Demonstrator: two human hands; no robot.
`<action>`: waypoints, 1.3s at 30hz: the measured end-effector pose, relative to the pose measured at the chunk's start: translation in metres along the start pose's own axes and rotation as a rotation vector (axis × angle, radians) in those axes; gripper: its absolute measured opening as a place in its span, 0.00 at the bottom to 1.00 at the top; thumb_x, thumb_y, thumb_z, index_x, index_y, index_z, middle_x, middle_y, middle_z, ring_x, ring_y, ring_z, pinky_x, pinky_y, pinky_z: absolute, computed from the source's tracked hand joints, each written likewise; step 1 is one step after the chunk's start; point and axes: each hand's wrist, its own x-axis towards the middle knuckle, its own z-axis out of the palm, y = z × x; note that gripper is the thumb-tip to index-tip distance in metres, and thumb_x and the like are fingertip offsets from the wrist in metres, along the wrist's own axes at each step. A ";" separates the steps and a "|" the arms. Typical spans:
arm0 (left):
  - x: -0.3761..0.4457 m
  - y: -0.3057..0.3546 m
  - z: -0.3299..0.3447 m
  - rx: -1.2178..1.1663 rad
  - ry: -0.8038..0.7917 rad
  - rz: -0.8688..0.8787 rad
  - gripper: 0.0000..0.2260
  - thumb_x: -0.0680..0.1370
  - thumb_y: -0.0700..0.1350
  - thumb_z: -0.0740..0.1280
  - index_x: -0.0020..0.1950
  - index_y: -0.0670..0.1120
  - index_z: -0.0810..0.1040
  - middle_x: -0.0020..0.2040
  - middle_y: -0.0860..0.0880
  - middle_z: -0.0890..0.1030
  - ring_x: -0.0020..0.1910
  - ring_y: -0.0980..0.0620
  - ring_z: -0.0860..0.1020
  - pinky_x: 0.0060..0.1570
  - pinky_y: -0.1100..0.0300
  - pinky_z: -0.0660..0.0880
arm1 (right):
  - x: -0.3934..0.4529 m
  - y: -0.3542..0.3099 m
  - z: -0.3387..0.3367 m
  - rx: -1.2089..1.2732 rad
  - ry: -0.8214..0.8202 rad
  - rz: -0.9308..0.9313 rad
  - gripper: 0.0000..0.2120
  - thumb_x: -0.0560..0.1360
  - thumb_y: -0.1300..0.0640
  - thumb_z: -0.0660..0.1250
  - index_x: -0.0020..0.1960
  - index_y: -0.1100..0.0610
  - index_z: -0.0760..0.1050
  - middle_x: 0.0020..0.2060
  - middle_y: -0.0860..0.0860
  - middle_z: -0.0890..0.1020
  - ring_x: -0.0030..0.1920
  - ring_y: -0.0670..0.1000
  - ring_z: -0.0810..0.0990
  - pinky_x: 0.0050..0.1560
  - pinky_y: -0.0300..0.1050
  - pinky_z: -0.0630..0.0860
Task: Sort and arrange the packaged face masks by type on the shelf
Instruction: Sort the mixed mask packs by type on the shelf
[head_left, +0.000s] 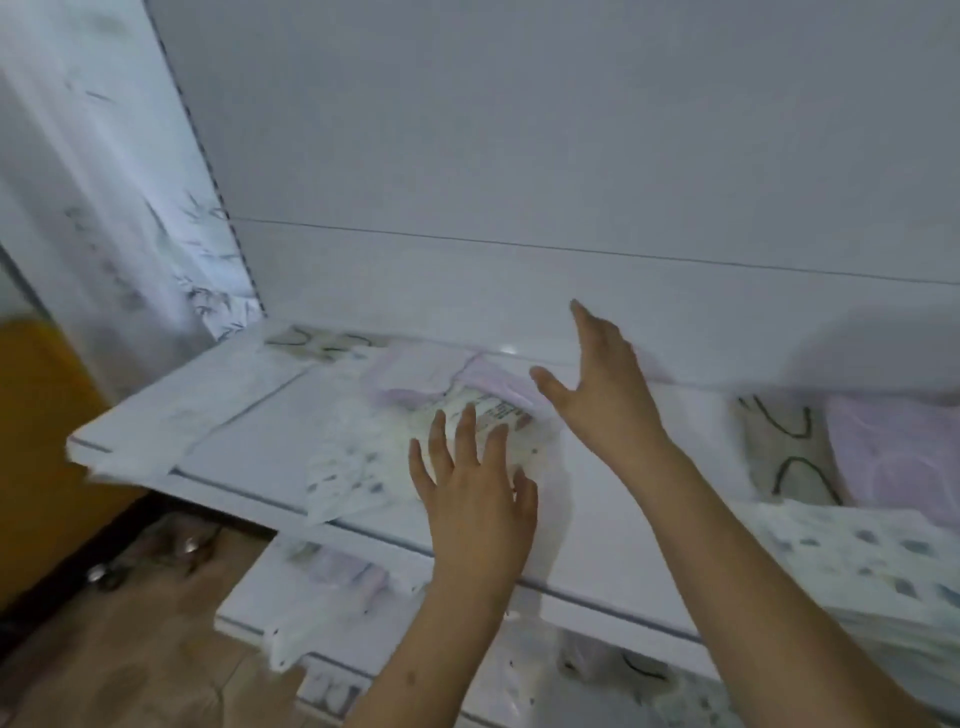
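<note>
On the white shelf (218, 441) lies a loose pile of packaged masks: white patterned packs (348, 467) in front and pale lilac packs (415, 374) behind them. My left hand (470, 483) hovers flat with spread fingers over the near side of the white packs, fingertips close to a printed label. My right hand (597, 384) is raised with straight fingers above the lilac packs, holding nothing. The picture is blurred.
At the right of the shelf lie a beige pack with dark loops (784, 447), a lilac pack (904, 457) and a stack of blue-dotted packs (872, 566). A lower shelf (249, 608) holds more packs. A curtain (104, 218) hangs at the left.
</note>
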 end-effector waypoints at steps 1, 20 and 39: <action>0.003 -0.015 -0.004 -0.015 -0.053 -0.018 0.22 0.74 0.54 0.57 0.62 0.49 0.81 0.66 0.45 0.79 0.68 0.39 0.75 0.70 0.40 0.64 | 0.011 -0.007 0.019 -0.090 -0.135 -0.033 0.43 0.75 0.39 0.66 0.80 0.52 0.48 0.77 0.54 0.60 0.75 0.56 0.60 0.73 0.51 0.61; 0.145 -0.187 -0.049 -0.342 -0.399 0.281 0.10 0.75 0.52 0.75 0.56 0.56 0.83 0.47 0.57 0.81 0.48 0.58 0.79 0.50 0.62 0.73 | 0.051 -0.070 0.038 0.207 0.383 0.341 0.09 0.77 0.62 0.63 0.56 0.53 0.75 0.49 0.48 0.78 0.48 0.51 0.77 0.46 0.42 0.72; 0.231 -0.210 -0.082 -1.728 -0.368 -0.669 0.04 0.81 0.43 0.67 0.51 0.44 0.81 0.42 0.47 0.83 0.39 0.50 0.82 0.39 0.57 0.82 | 0.107 -0.141 0.112 0.795 -0.044 0.223 0.14 0.75 0.50 0.69 0.41 0.59 0.71 0.34 0.50 0.72 0.38 0.50 0.69 0.42 0.46 0.64</action>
